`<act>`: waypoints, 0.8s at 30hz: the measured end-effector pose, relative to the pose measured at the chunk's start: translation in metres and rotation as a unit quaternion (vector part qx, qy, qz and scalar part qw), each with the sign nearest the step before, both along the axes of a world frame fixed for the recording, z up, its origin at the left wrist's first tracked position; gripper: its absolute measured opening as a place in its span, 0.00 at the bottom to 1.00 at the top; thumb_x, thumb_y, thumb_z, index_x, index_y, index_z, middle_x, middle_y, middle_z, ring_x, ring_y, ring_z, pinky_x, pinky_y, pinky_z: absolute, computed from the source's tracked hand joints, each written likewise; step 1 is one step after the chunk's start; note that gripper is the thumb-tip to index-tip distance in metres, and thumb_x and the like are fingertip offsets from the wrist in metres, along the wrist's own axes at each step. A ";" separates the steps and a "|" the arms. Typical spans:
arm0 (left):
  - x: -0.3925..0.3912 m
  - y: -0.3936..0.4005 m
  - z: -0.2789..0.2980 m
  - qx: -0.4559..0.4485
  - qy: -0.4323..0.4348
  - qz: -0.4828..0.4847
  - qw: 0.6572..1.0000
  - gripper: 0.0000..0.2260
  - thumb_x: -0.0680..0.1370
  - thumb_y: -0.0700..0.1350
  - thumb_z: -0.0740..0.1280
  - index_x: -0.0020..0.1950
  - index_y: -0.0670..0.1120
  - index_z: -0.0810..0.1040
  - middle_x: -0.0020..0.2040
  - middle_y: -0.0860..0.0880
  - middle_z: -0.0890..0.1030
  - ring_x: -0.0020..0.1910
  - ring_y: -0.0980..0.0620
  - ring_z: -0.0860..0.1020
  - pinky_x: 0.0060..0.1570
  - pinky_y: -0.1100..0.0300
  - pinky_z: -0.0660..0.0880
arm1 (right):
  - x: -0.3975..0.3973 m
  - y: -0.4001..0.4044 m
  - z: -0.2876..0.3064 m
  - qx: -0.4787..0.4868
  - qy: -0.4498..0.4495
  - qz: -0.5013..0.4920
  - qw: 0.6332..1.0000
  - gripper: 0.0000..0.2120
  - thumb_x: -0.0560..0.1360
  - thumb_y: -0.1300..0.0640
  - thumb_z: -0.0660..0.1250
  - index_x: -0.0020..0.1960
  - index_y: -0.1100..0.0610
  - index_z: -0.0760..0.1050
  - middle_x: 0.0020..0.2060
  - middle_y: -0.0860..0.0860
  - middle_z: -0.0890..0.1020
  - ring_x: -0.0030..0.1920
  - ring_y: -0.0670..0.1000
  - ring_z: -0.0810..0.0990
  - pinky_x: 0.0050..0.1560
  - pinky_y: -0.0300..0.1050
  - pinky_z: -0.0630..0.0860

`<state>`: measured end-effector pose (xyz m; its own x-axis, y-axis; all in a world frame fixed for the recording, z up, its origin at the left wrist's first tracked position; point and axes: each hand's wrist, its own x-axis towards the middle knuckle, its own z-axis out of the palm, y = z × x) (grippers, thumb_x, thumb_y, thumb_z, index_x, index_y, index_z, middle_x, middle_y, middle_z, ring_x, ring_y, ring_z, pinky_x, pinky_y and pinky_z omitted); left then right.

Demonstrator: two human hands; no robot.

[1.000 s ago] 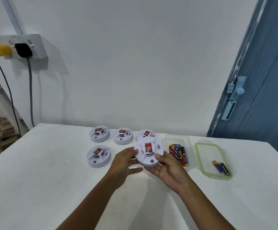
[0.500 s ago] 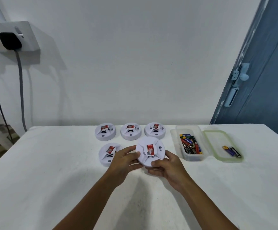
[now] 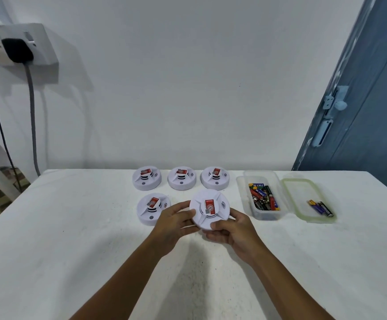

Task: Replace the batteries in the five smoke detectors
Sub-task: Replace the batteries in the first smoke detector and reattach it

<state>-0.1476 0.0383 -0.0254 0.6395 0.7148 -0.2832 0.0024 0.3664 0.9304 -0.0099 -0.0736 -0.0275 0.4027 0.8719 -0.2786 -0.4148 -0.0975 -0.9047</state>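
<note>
Since a moment ago we have drawn the round white plastic smoke detector (image 3: 209,209) nearer; our left hand (image 3: 173,221) grips its nine o'clock rim, our right hand (image 3: 231,229) pinches five o'clock. Four detectors (image 3: 181,178) lie beyond; the battery tub (image 3: 263,197) sits at three o'clock on the rough white table (image 3: 72,239).

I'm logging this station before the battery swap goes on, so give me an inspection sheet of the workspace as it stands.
Surface: white table, powdery-looking.
Job's things: four smoke detectors lie on the table, back left, back middle, back right, front left; held detector faces up.
Batteries: mixed pile in clear tub; two on the lid beside it.
Clutter: nothing seen.
Hands: left hand and right hand grip the held detector's rim.
Cables: two hang from wall socket.
Surroundings: white wall, blue door.
</note>
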 end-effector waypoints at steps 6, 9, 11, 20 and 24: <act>0.001 0.000 0.003 -0.001 0.006 0.008 1.000 0.10 0.78 0.38 0.66 0.60 0.43 0.78 0.53 0.44 0.84 0.51 0.42 0.83 0.51 0.49 0.80 | 0.002 0.002 0.001 0.003 0.009 0.005 1.000 0.18 0.69 0.74 0.67 0.57 0.63 0.77 0.48 0.62 0.84 0.46 0.64 0.84 0.45 0.54 0.82; 0.003 0.001 0.004 0.003 0.007 0.008 1.000 0.11 0.78 0.39 0.66 0.60 0.43 0.78 0.53 0.43 0.84 0.52 0.42 0.83 0.51 0.49 0.80 | 0.004 0.003 0.001 0.005 0.010 0.004 1.000 0.18 0.69 0.75 0.67 0.57 0.64 0.77 0.49 0.61 0.84 0.46 0.65 0.84 0.44 0.53 0.82; 0.004 0.002 0.005 0.004 0.007 0.007 1.000 0.11 0.78 0.39 0.66 0.60 0.43 0.78 0.53 0.43 0.84 0.52 0.41 0.83 0.51 0.49 0.80 | 0.005 0.003 0.002 0.007 0.010 0.004 1.000 0.18 0.69 0.75 0.67 0.57 0.64 0.77 0.49 0.62 0.84 0.46 0.65 0.84 0.43 0.53 0.82; 0.007 0.008 0.003 0.006 0.014 0.005 1.000 0.13 0.78 0.39 0.66 0.63 0.43 0.77 0.55 0.43 0.83 0.53 0.42 0.82 0.56 0.45 0.78 | 0.007 0.008 -0.001 0.007 0.011 0.001 1.000 0.18 0.69 0.75 0.67 0.57 0.65 0.77 0.47 0.62 0.84 0.44 0.63 0.84 0.44 0.54 0.83; 0.007 0.012 0.001 0.004 0.014 0.005 1.000 0.14 0.78 0.39 0.66 0.64 0.42 0.76 0.56 0.42 0.83 0.54 0.41 0.82 0.56 0.45 0.78 | 0.008 0.009 -0.001 0.005 0.009 0.010 1.000 0.19 0.70 0.73 0.68 0.59 0.62 0.76 0.49 0.61 0.84 0.47 0.64 0.84 0.48 0.57 0.82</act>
